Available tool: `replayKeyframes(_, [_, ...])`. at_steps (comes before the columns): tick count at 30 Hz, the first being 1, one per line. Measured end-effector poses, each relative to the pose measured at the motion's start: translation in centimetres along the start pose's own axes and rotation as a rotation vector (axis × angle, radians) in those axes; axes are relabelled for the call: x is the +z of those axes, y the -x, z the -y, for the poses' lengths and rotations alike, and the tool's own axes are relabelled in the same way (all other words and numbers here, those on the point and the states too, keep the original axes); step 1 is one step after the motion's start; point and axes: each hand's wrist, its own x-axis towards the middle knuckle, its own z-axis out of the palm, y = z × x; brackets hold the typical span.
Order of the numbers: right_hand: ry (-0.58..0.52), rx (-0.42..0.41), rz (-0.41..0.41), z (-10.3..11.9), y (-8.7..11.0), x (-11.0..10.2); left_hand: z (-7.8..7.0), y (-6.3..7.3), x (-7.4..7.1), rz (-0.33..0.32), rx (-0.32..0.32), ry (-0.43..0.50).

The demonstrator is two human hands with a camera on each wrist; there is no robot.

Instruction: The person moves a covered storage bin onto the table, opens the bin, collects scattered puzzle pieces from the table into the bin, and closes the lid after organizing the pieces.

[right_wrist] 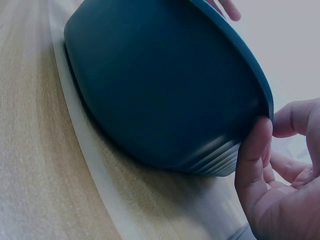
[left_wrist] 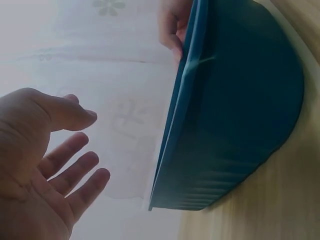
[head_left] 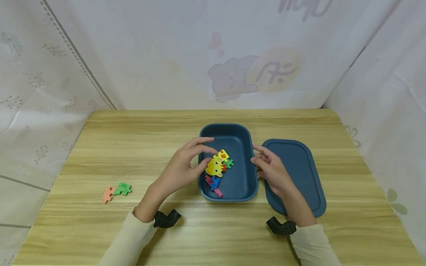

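A dark blue plastic box point(head_left: 237, 184) stands uncovered on the table. Inside, toward its left, lie several colourful puzzle pieces: a yellow one with an animal face point(head_left: 214, 168), plus green, blue point(head_left: 215, 182) and pink ones. My left hand point(head_left: 184, 162) hovers over the box's left rim, fingers loosely spread above the pieces. Seen in the left wrist view, nothing lies between the thumb and fingers of that hand point(left_wrist: 45, 160). On the opposite side, my right hand point(head_left: 271, 170) grips the box's right rim; the right wrist view shows thumb and finger pinching the edge.
Right of the box lies its blue lid point(head_left: 296, 162), flat on the wooden table point(head_left: 143, 136) and partly under my right wrist. Two puzzle pieces, one orange point(head_left: 108, 194) and one green point(head_left: 123, 188), lie together at the left. Patterned cloth hangs behind and at both sides.
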Motion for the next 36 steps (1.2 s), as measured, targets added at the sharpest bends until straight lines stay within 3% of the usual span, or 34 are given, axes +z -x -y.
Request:
replayKeyframes(5, [-0.001,-0.001,-0.001,0.0,0.0,0.0,-0.1,0.1,-0.5,-0.029,-0.009,-0.012])
replayKeyframes(14, [0.005,-0.008,0.001,-0.1,-0.2,0.1,0.2,0.2,-1.2,-0.015,-0.036,-0.008])
replayKeyframes(23, [0.020,-0.010,-0.001,-0.1,0.0,0.0,0.2,0.2,-1.3,-0.011,0.008,-0.187])
replayKeyframes(31, [0.009,-0.006,-0.007,0.1,0.1,-0.2,0.1,0.4,-1.8,-0.022,0.005,-0.222])
replayKeyframes(36, [0.005,-0.006,0.003,-0.1,0.0,0.0,0.4,1.0,-2.4,-0.061,0.004,-0.257])
